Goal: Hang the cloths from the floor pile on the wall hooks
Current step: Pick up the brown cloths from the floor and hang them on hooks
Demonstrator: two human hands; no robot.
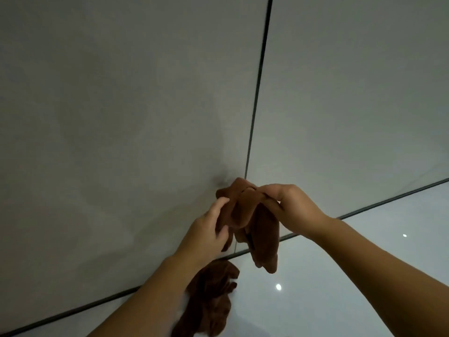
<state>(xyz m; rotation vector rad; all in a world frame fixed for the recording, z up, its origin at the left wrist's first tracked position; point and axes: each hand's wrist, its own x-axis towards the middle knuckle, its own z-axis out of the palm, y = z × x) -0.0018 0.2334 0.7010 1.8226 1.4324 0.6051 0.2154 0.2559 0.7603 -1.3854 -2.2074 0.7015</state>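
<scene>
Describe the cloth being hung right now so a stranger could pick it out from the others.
Follow the dark vertical seam down the grey wall to where both hands meet. The brown cloth dangles there, pinched by the right hand and the left hand. Unlike the brown cloth pile on the glossy floor below, it is lifted up against the wall.

bare wall (121, 105) above, floor pile (213, 295) below left arm

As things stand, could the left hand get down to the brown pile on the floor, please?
Probably not at once: the left hand grips the brown cloth raised against the wall, as does the right hand. The floor pile lies unobstructed below the left forearm.
</scene>
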